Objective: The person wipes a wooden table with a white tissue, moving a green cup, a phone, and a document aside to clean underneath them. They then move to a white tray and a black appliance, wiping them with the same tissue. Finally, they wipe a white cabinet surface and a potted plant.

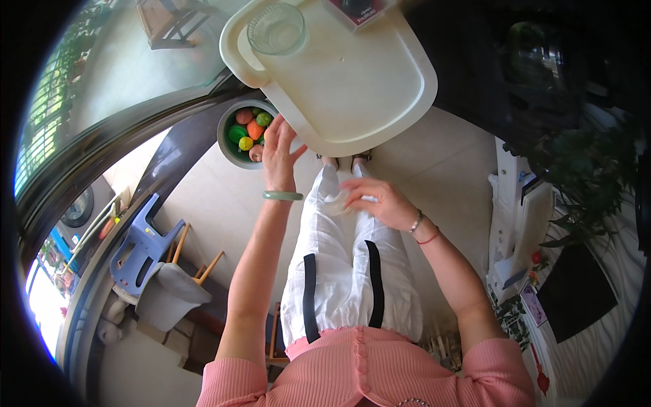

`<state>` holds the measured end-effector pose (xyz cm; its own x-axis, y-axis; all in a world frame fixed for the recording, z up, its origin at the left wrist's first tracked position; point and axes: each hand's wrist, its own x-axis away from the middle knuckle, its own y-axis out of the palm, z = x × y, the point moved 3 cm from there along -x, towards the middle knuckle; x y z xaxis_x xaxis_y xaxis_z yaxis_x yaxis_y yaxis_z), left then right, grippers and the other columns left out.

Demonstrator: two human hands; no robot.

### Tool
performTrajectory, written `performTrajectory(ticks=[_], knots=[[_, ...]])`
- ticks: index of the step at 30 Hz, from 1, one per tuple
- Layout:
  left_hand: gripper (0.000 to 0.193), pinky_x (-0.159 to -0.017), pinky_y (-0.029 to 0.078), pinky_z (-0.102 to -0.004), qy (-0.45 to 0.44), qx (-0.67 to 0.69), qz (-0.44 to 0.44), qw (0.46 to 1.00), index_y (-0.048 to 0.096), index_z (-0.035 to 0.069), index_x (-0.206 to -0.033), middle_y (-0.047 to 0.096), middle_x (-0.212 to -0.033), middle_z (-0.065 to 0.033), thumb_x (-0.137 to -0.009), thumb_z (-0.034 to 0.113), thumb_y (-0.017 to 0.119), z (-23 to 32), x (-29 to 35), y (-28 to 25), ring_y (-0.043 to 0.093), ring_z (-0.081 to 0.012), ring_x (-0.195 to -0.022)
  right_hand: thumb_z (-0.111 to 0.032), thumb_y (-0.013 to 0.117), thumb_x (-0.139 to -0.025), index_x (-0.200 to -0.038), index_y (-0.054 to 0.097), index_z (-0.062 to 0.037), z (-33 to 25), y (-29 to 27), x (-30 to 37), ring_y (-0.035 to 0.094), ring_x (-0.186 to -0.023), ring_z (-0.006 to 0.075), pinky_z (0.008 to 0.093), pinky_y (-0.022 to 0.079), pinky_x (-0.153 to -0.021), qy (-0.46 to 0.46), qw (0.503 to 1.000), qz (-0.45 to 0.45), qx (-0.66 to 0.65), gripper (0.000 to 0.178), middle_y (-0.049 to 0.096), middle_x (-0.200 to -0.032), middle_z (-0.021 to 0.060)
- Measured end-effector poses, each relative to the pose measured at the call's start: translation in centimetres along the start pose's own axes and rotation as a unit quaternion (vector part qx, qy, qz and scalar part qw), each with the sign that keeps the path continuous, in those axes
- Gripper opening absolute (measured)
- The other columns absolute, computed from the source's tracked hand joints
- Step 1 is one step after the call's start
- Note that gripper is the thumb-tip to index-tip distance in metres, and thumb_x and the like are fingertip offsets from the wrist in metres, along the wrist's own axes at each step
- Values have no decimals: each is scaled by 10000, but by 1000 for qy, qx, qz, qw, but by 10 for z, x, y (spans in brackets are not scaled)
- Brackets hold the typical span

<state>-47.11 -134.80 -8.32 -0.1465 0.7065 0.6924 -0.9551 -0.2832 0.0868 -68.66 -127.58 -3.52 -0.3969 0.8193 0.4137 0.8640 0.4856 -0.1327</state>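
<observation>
My left hand (279, 157), with a green bangle at its wrist, is raised at the near left edge of a cream plastic tray (346, 102). Its fingers are stretched and its thumb stands apart. Just left of it is a grey round tub (226, 146) holding several fruit-shaped pieces in red, orange, yellow and green. In front of my white trousers, my right hand (381, 203) has its fingers bent around a blurred, translucent whitish thing (336, 204); its kind cannot be made out. On the tray's far left stands a clear glass bowl (277, 30).
A red and clear box (359, 12) lies at the tray's far edge. To the left are a blue plastic chair (146, 251) and a grey seat (169, 298) with wooden legs. A white cabinet (505, 217) and leafy plants (590, 169) line the right side.
</observation>
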Motion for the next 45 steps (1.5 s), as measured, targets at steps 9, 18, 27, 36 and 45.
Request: performTrajectory(ticks=[9, 18, 27, 36, 45], knots=[[511, -912, 573, -396, -122, -9, -4, 992, 463, 87, -1464, 608, -1323, -74, -1037, 332, 599, -46, 36, 2, 613, -234, -1208, -51, 654, -972, -1026, 729, -1, 2, -61, 3, 636, -816, 59, 231, 514, -717, 112, 972, 192, -71, 105, 731, -907, 18], [422, -838, 620, -384, -87, 77, -18, 993, 472, 46, -1381, 636, -1229, -132, -1041, 265, 592, -42, 32, 31, 700, -265, -1038, -11, 720, -847, -1208, 670, -87, 1, -147, -84, 562, -1040, 322, 397, 501, -866, -143, 839, 341, 398, 372, 611, -1178, 78], [492, -827, 599, -360, -105, 139, -26, 984, 447, 23, -1406, 639, -1202, -122, -1067, 373, 516, -46, 37, 18, 684, -239, -1061, 15, 694, -853, -979, 699, -36, -23, -4, -54, 638, -1002, 214, 356, 510, -890, -23, 984, 169, -46, 136, 678, -1024, 52], [507, -910, 574, -407, -206, 39, -81, 974, 558, 15, -1334, 632, -1279, -148, -1029, 420, 574, -41, 90, 41, 641, -256, -1166, -115, 718, -948, -1103, 678, 11, 25, -56, 4, 660, -823, 89, 226, 529, -735, 178, 854, 272, -407, 203, 711, -966, 23], [258, -853, 513, -265, -52, -91, -206, 973, 652, 42, -1147, 636, -1171, -37, -939, 156, 753, -30, 89, 99, 633, -120, -1012, -177, 760, -932, -1037, 655, -53, -7, -68, 29, 587, -812, 31, 176, 429, -673, 90, 880, 282, -372, 194, 662, -921, -26]])
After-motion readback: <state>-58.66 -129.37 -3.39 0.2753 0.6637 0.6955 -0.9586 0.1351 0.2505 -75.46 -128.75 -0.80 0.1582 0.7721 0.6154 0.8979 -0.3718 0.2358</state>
